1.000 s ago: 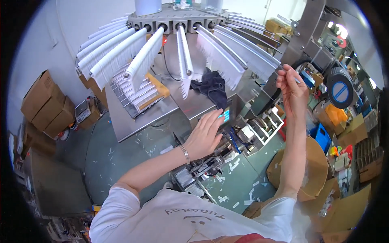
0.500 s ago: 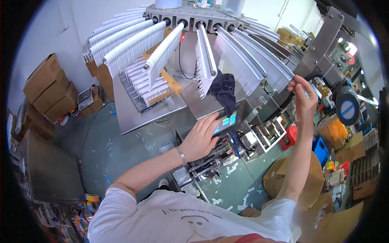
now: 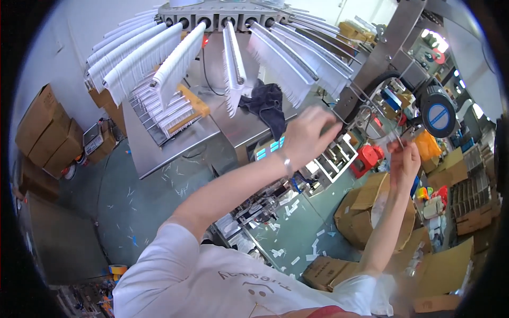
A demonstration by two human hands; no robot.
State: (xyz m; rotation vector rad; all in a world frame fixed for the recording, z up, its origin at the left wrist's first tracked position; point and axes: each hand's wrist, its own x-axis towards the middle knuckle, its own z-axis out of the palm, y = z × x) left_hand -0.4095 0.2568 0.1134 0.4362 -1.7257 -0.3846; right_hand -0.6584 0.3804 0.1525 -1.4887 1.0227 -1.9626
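Note:
My right hand (image 3: 405, 163) is raised at the right, fingertips pinched together on a thin metal rod (image 3: 393, 132) that slants up toward the machine. My left hand (image 3: 313, 135) hovers past the touch screen (image 3: 269, 148), in front of the machine's lower mechanism. It is smeared by motion with its fingers bent, and whether it holds anything does not show. Above, a grey hub (image 3: 212, 10) carries rods that fan outward, hung with white fringed strips (image 3: 283, 66). A dark cloth (image 3: 265, 103) lies on the steel table (image 3: 159, 153).
A rack of white-wrapped rods (image 3: 169, 108) rests on the table's left part. A round blue-faced motor (image 3: 439, 117) and a steel upright (image 3: 382, 50) stand at the right. Open cardboard box (image 3: 352, 212) below; more boxes (image 3: 45, 132) at left. White scraps litter the floor (image 3: 164, 212).
My left hand has left the touch screen and moved right. My right hand has come down and away from the end of a strip-laden rod. The machine now appears further left in view.

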